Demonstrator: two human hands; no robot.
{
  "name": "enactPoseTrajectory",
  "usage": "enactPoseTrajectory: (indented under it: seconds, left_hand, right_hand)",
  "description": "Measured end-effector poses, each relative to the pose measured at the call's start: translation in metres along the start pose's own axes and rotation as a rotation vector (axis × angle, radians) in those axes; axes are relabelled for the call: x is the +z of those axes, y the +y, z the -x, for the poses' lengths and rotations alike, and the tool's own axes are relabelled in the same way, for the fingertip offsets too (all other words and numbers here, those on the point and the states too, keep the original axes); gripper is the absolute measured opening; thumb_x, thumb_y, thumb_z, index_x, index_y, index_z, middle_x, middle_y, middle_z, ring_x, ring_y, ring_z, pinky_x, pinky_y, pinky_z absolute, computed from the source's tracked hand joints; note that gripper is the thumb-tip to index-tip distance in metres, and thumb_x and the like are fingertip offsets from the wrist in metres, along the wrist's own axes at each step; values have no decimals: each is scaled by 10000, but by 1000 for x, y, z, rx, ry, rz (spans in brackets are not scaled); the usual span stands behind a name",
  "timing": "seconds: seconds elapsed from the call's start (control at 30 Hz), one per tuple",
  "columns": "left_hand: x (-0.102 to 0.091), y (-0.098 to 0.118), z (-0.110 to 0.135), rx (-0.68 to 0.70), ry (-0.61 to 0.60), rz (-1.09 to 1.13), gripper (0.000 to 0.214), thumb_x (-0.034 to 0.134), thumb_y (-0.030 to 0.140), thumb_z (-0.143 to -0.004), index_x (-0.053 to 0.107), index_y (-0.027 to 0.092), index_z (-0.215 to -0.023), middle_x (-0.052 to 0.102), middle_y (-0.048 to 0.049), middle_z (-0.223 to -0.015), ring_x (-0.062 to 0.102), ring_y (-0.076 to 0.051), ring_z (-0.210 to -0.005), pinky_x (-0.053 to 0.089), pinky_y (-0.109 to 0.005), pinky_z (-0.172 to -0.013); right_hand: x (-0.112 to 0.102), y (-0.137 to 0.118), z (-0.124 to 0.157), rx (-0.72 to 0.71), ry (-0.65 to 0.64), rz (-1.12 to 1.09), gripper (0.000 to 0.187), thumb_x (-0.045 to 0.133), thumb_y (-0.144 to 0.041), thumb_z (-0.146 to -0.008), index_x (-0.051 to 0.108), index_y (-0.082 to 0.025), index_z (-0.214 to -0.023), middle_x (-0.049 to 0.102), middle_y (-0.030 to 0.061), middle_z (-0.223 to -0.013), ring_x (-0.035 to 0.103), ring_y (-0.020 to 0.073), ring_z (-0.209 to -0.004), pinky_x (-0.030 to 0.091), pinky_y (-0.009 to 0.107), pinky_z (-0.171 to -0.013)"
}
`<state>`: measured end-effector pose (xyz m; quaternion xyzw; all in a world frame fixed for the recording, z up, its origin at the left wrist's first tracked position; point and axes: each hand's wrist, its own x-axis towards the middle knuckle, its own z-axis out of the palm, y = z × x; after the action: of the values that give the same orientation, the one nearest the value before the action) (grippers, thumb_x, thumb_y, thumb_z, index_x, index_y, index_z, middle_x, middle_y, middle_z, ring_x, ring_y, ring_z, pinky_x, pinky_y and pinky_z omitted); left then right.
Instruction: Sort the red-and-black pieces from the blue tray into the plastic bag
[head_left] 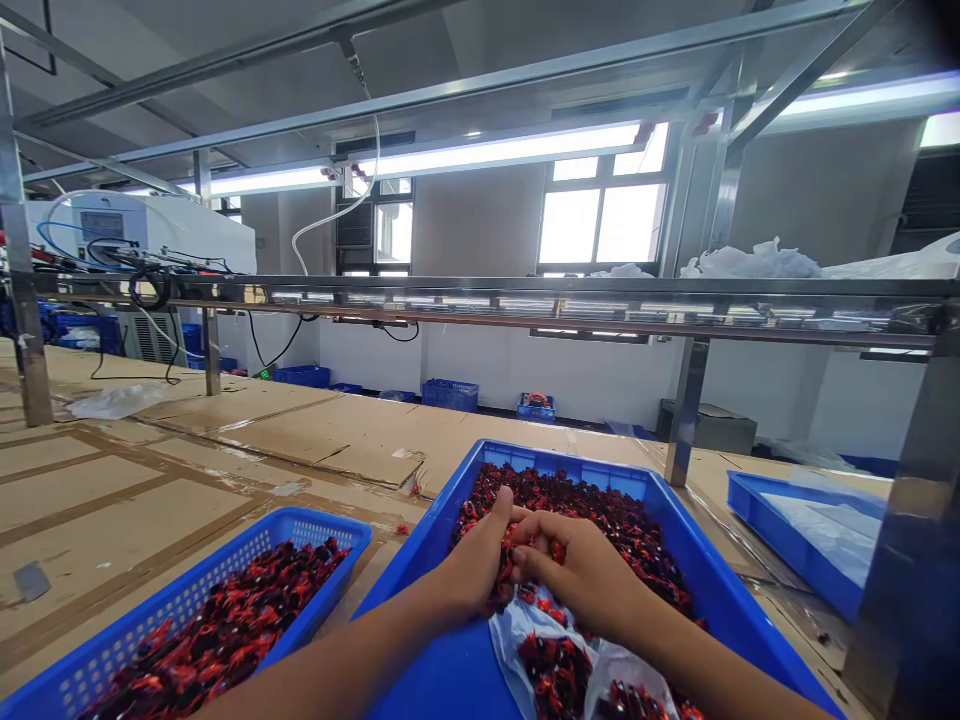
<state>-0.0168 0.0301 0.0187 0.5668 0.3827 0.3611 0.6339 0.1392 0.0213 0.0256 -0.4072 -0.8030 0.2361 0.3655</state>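
Basically L hand [474, 560] & R hand [581, 572] pressed together, pinching red-blk parts [592, 505], long axes jumbled.

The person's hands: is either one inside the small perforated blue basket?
No, the left hand and right hand are both among red-and-black parts in the larger blue tray, away from the basket.

Small, glossy red-and-black plastic parts [622, 530] lie in a loose, tangled heap filling a shallow blue plastic tray [525, 452], with more resting on a crumpled clear plastic bag [510, 640] at its near end. A small clump sits cupped between the left hand [472, 560] and right hand [577, 570]. A similar heap fills a blue perforated basket [315, 520] just left of the tray.
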Motion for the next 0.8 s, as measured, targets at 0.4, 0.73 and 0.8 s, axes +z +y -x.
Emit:
enactPoseTrajectory:
  seconds: [0.4,0.73,0.8]
  left_hand:
    - [-10,7,-1,17,-40,131,559,607,744,-712,454,222,-841,336,83,-628,252,-45,-401,214,-151,-310]
    - [-8,2,-4,-27,84,102,661,388,863,-723,463,213,-823,390,67,-609,297,-58,-393,202,-162,-333]
    - [-8,2,-5,-8,120,56,675,378,867,-721,471,203,-805,398,63,-596,302,-57,-387,198,-164,-341]
  right_hand:
    - [-10,7,-3,-115,210,181,217,564,-326,-890,668,-234,-1057,559,-37,-624,520,151,-580,376,258,-573]
    - [-2,2,3,-262,230,187,272,593,-230,-872,679,-279,-1125,677,-7,-756,558,147,-622,411,264,-625]
    - [-2,0,4,-237,215,132,249,618,-268,-860,695,-275,-1097,654,-13,-698,541,142,-602,405,259,-609]
